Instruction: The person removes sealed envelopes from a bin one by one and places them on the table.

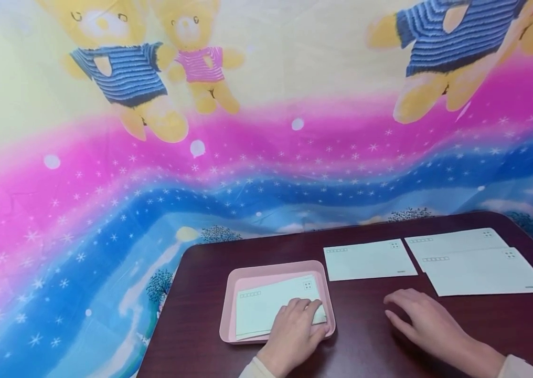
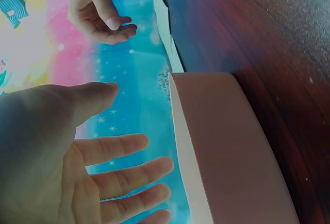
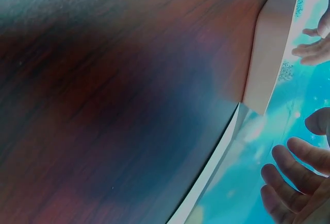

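White envelopes lie stacked in a shallow pink tray, printed with a row of small boxes and a stamp square. Over the tray's near right part is my left hand, overlapping the envelopes in the head view. The left wrist view shows that hand's fingers spread and slightly bent above the tray's rim, holding nothing. My right hand hovers above the table to the right of the tray, its fingers loosely bent and nothing between them. Its nearest envelope lies flat just beyond it.
Two more envelopes, one partly over the other, lie at the right of the dark wooden table. Behind the table's far edge hangs a colourful cloth printed with teddy bears.
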### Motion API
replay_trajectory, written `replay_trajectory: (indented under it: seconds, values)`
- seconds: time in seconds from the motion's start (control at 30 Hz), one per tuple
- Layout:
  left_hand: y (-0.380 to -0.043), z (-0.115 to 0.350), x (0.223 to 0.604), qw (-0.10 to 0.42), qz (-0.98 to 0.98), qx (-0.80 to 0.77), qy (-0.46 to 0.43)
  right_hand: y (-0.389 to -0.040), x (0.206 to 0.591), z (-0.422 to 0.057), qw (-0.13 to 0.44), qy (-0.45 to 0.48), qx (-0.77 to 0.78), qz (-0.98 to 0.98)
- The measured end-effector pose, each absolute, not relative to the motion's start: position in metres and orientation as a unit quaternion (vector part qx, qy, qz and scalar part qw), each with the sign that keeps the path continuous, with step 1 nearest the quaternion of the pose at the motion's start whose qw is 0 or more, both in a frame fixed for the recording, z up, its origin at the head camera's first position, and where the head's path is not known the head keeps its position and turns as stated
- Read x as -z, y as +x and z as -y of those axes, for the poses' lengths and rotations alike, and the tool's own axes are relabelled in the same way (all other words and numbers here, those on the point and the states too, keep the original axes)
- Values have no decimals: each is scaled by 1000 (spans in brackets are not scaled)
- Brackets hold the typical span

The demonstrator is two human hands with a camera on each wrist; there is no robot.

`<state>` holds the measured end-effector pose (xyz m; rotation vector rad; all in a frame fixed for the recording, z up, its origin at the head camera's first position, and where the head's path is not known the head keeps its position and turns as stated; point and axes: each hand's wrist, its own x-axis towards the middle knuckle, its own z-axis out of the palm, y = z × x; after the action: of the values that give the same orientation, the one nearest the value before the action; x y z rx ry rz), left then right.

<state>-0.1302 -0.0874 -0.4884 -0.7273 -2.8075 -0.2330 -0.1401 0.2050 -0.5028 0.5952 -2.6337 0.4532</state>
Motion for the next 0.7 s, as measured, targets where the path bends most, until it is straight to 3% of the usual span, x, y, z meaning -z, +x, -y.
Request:
replay_trajectory:
  seconds: [0.2, 0.7]
  values:
    - [-130, 93, 489, 106, 964, 82, -230, -139, 502, -198, 181, 210, -168, 946]
    - [-130, 105, 493, 104, 967, 96, -213, -146, 507, -177, 227, 238, -183, 927]
